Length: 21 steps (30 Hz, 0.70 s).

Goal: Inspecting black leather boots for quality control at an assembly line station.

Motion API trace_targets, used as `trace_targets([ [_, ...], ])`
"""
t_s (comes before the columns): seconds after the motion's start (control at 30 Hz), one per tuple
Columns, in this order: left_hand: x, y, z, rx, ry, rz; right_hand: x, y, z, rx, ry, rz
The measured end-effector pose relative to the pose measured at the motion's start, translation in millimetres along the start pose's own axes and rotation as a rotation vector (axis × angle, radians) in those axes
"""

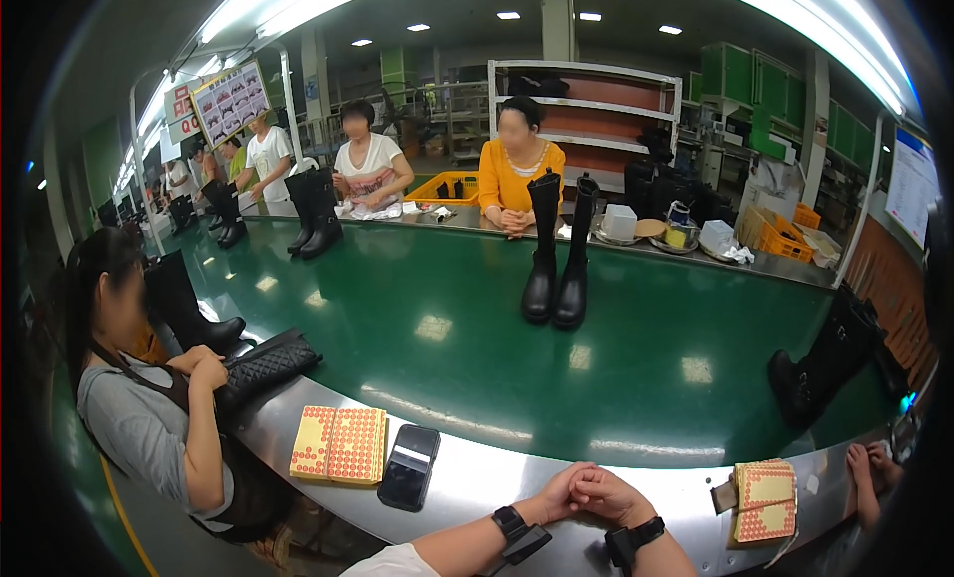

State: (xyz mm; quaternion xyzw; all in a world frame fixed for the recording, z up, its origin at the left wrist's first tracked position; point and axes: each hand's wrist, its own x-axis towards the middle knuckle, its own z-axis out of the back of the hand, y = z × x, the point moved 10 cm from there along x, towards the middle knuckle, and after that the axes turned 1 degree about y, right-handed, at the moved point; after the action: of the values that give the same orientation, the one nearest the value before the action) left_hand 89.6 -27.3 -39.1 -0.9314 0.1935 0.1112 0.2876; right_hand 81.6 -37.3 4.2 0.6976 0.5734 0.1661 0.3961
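Clasped together, the left hand and right hand rest empty on the steel ledge. Nearest, just left of them, lies a flat black smartphone: probably light, rigid, slick, fragile; best pinched by its long edges.

A black phone lies face up just left of the grip, with a dotted orange-and-cream booklet beyond it. Another dotted booklet sits to the right. Straight ahead, well apart, a pair of tall black boots stands upright on the green conveyor belt.
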Motion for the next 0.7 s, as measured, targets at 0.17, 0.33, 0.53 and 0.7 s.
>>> trace_targets([
  [0.17, 3, 2, 0, 0.01, 0.042, 0.008, 1, -1, -1, 0.02, 0.033, -0.001],
  [0.33, 3, 1, 4, 0.039, 0.033, 0.002, 2, -3, 4, 0.004, 0.017, 0.001],
  [0.53, -1, 0, 9, 0.067, -0.084, -0.005, 4, 1, -3, 0.015, 0.08, 0.028],
  [0.7, 0, -5, -2, 0.019, 0.036, -0.032, 5, 2, -1, 0.078, 0.046, 0.013],
])
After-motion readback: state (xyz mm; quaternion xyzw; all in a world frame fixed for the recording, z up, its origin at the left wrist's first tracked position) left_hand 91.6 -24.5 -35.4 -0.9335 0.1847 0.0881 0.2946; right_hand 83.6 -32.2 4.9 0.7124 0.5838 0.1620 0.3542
